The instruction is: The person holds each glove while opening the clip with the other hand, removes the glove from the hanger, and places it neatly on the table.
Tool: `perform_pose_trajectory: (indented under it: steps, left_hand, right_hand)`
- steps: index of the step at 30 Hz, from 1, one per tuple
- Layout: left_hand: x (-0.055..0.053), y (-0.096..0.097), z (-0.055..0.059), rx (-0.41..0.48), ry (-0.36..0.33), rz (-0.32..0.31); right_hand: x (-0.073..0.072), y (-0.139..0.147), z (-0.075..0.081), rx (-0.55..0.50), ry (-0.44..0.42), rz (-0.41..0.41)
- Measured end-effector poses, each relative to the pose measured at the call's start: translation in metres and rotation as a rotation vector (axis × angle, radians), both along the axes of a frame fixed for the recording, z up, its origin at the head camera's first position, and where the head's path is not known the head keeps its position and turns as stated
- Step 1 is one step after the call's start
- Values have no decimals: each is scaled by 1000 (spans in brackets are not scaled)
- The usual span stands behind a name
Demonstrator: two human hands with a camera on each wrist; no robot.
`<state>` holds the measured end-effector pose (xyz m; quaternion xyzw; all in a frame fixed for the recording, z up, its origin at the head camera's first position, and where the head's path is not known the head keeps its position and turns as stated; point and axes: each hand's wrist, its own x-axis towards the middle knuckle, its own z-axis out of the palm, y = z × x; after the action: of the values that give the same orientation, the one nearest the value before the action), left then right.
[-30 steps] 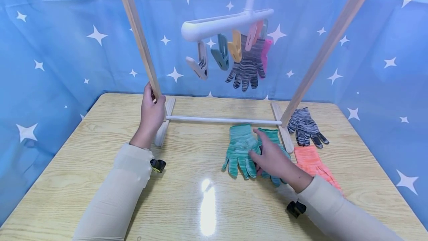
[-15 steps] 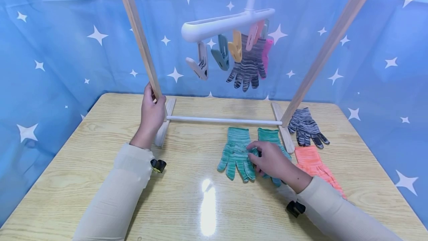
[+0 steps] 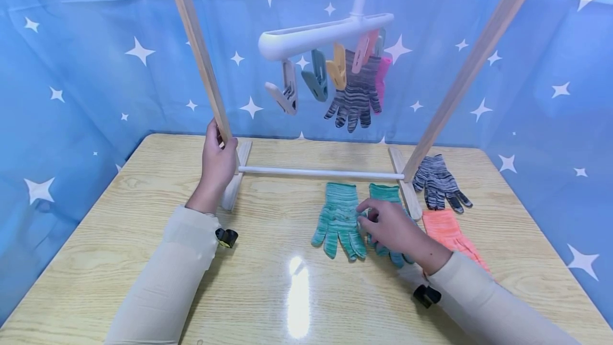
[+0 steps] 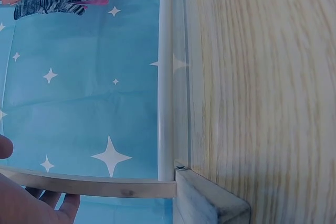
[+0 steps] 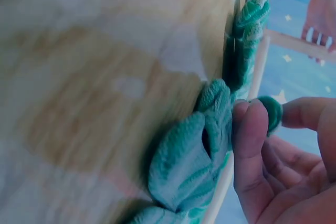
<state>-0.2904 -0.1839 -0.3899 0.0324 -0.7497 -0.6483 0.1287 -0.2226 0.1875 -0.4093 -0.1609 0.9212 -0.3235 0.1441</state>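
Reaching toward ten o'clock from the lower right, the right hand [image 3: 390, 225] has its thumb and index finger almost closed together, and between them it pinches a bit of green knitted fabric. This seems to belong to the right green-striped knitted glove [image 3: 384, 192], which lies under the hand at four o'clock of the head view; the hand covers its middle part. The left hand [image 3: 219, 158], at nine o'clock, holds its fingers curled around the slim pale wooden left post [image 3: 198, 52].

At five o'clock, the left green-striped knitted glove [image 3: 340, 217] lies flat on the light wood-grain tabletop [image 3: 263, 281]. The flat wooden foot [image 3: 409, 201] of the right post [image 3: 471, 73] stands between the green pair and two others: a grey-black striped glove [image 3: 437, 180] near three o'clock and an orange glove [image 3: 445, 228] near four, partly hidden by the right arm. At twelve, a white plastic hanger [image 3: 306, 39] carries coloured clothes pegs [image 3: 337, 65] and hanging gloves [image 3: 356, 95].
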Motion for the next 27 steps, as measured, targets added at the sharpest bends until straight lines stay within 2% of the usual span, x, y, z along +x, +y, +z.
perform_pose_trajectory:
  steps: [3,17,27]
  left_hand:
    - [1,0,0,-2,4,-4]
    - [0,-1,-2,1,22,-6]
    - [2,-1,-1,-8,26,-5]
  right_hand:
    - [-1,2,2,0,32,5]
    - [-5,6,5,50,67,-24]
    - [-8,13,14,35,112,-63]
